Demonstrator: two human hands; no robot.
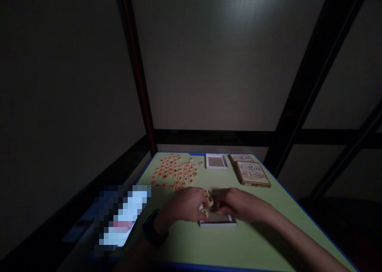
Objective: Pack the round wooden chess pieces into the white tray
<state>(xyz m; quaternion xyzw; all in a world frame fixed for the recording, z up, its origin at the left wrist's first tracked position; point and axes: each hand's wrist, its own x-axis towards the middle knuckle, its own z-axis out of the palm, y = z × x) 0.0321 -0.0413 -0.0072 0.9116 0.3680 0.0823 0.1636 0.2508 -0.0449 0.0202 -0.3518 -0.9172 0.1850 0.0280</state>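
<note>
A shallow white-rimmed box tray (219,224) lies on the near part of the table, partly covered by my hands. My left hand (189,203) is over its left side, fingers curled around Chinese chess pieces (210,201) at the fingertips. Another round piece, with a black character (204,212), lies in the tray by my left thumb. My right hand (238,203) reaches over the tray's right side. Its fingers are bent together and pointing down; what they hold, if anything, is hidden.
Many loose Chinese chess pieces (176,170), red and black, spread over the green table (191,248) at the back left. A second white tray (217,161) sits at the back. Two printed boxes (253,173) overlap at the right. A lit, blurred-out screen (128,218) is at the left edge.
</note>
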